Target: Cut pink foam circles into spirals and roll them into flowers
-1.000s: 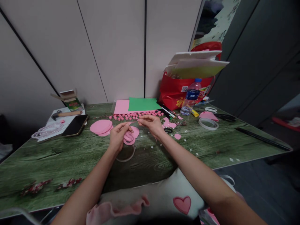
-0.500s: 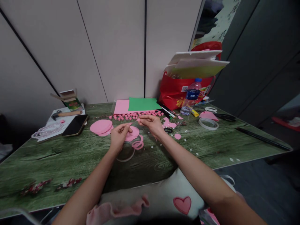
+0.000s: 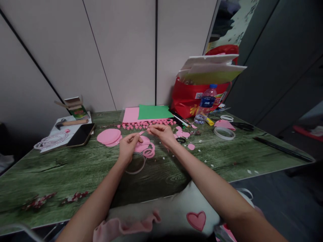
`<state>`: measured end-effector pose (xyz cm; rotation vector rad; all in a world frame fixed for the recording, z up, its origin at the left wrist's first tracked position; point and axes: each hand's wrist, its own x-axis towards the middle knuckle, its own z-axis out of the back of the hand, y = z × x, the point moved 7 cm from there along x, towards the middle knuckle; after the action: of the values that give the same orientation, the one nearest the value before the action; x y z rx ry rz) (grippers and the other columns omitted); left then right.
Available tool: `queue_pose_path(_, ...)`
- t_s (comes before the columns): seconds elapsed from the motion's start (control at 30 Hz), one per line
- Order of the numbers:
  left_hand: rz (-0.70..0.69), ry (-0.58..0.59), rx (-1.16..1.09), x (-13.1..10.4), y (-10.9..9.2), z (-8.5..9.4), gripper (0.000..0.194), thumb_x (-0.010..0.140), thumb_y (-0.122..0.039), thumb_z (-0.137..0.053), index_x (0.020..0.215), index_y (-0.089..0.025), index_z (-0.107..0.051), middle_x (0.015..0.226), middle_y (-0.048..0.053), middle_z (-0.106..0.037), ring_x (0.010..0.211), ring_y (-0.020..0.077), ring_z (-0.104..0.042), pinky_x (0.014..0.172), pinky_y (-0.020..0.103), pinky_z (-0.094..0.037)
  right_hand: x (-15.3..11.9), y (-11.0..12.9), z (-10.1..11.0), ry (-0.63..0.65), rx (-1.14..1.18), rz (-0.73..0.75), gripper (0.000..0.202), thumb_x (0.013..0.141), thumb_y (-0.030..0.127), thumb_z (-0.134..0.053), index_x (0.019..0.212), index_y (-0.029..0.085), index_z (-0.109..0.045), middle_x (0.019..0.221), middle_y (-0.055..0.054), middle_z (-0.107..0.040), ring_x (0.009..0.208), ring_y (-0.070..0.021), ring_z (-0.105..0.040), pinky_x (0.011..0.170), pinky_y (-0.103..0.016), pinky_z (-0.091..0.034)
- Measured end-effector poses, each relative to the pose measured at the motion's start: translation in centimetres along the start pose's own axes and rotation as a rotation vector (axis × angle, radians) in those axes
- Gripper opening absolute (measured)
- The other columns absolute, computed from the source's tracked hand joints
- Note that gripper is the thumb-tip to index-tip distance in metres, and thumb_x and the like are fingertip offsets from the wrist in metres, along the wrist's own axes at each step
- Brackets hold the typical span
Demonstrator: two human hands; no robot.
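Observation:
My left hand (image 3: 129,144) pinches a pink paper strip (image 3: 142,133) that points toward my right hand. The fingers of my right hand (image 3: 161,133) are pressed together close to the strip's far end; whatever they hold is too small to make out. Below them, a pink paper disc (image 3: 143,144) lies on the table with curled pink strips (image 3: 148,153) at its lower right. A roll of tape (image 3: 135,164) rests under my left wrist. Behind my hands runs a band of small pink folded pieces (image 3: 136,126).
Pink circles (image 3: 109,136), a phone (image 3: 81,134) and a hammer (image 3: 75,123) are at the left. Green paper (image 3: 155,112) lies at the back. A red bag (image 3: 185,97), a bottle (image 3: 205,106), a tape roll (image 3: 224,133) and black scissors (image 3: 243,126) stand or lie at the right.
The curled strips below my hands have shifted slightly up and look more tightly bunched. More of the strip shows between my hands, which have barely moved.

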<state>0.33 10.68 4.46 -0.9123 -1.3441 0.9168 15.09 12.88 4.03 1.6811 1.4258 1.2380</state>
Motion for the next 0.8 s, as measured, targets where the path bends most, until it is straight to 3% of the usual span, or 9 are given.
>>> queue_pose_path(0.23, 0.01, 0.008, -0.025, 0.07, 0.25, 0.0, 0.019, 0.069, -0.031, -0.055, 0.061, -0.014, -0.06, 0.058, 0.001, -0.058, 0.058, 0.0109, -0.052, 0.062, 0.023, -0.04, -0.17, 0.1, -0.04, 0.01, -0.038, -0.019, 0.023, 0.053, 0.028, -0.07, 0.074, 0.018, -0.066, 0.075, -0.002, -0.066, 0.066, -0.0133, -0.061, 0.077, -0.033, -0.047)
queue_pose_path(0.57, 0.049, 0.06, -0.051, 0.0, 0.58, -0.45, 0.019, 0.068, -0.031, -0.056, 0.066, -0.013, -0.061, 0.059, 0.001, -0.058, 0.057, 0.0112, -0.052, 0.062, 0.024, -0.041, -0.27, 0.33, 0.33, -0.042, -0.059, 0.004, 0.022, 0.048, 0.028, -0.072, 0.064, 0.017, -0.062, 0.06, 0.001, -0.061, 0.054, -0.0103, -0.055, 0.061, -0.027, -0.048)
queue_pose_path(0.8, 0.037, 0.013, -0.037, 0.1, 0.55, -0.12, 0.018, 0.067, -0.031, -0.056, 0.063, -0.014, -0.061, 0.057, 0.0, -0.058, 0.057, 0.0108, -0.051, 0.061, 0.023, -0.04, -0.02, -0.11, 0.15, -0.038, -0.005, -0.014, 0.022, 0.05, 0.029, -0.071, 0.069, 0.018, -0.066, 0.07, 0.0, -0.065, 0.062, -0.012, -0.059, 0.074, -0.031, -0.047)
